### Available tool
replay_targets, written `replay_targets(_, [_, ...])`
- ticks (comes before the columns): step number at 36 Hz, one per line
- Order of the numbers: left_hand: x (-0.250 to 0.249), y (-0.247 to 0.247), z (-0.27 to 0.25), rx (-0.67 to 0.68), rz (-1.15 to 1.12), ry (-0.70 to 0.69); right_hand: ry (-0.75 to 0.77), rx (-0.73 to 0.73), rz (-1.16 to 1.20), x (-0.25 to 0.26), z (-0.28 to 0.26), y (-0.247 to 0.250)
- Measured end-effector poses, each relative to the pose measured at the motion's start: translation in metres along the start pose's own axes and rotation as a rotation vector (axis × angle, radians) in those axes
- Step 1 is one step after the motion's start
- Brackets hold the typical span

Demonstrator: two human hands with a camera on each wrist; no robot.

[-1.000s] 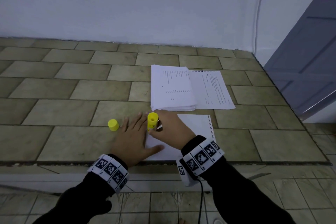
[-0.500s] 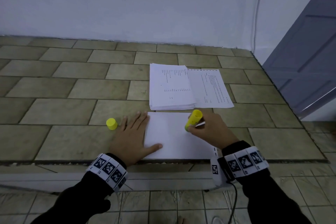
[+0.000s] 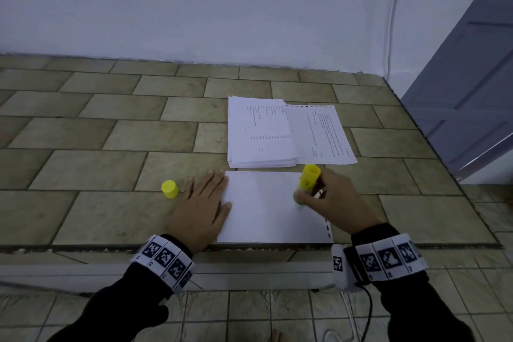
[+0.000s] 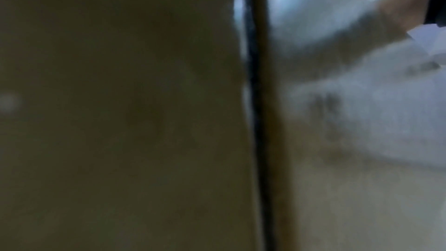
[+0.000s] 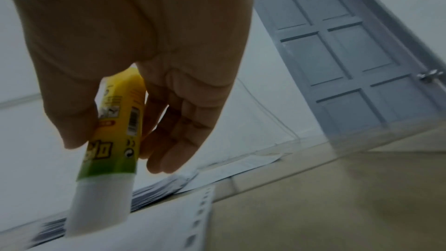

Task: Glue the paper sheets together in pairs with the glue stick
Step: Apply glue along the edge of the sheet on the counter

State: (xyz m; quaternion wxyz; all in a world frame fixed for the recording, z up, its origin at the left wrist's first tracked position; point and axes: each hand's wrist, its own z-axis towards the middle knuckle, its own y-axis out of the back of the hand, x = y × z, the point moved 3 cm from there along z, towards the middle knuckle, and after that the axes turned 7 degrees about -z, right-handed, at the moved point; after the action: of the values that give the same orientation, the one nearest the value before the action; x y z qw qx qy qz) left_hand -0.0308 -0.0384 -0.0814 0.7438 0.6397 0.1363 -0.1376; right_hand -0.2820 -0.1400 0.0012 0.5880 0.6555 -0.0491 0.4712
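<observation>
While the left hand (image 3: 200,208) lies flat with straight fingers on the left edge of the blank paper sheet (image 3: 266,208), the right hand (image 3: 330,200) grips the yellow glue stick (image 3: 306,183), fingers and thumb curled round its barrel, white tip down on the sheet's right part. The sheet lies at the near edge of the tiled counter (image 3: 111,169). Yellow cap (image 3: 170,189) stands just left of the left hand; the printed paper stack (image 3: 261,133) lies just beyond the sheet.

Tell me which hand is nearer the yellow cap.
Left. The left hand lies flat just right of the cap; the right hand holds the glue stick across the sheet.
</observation>
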Motion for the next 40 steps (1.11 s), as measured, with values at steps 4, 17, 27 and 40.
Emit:
replay_targets(4, [0.0,0.0,0.001,0.007,-0.01,0.005,0.121,0.121,-0.007,0.026,0.005,-0.035])
replay_targets(17, [0.005,0.0,0.0,0.053,-0.021,-0.026,0.338,0.306,-0.063,0.075,0.009,-0.09])
replay_targets(27, [0.0,0.0,0.0,0.021,0.009,0.0,0.256,0.298,-0.076,0.048,0.001,-0.063])
replay_targets(40, [0.001,-0.002,0.0,0.027,0.01,0.017,0.05,0.247,-0.025,-0.013,-0.022,0.014])
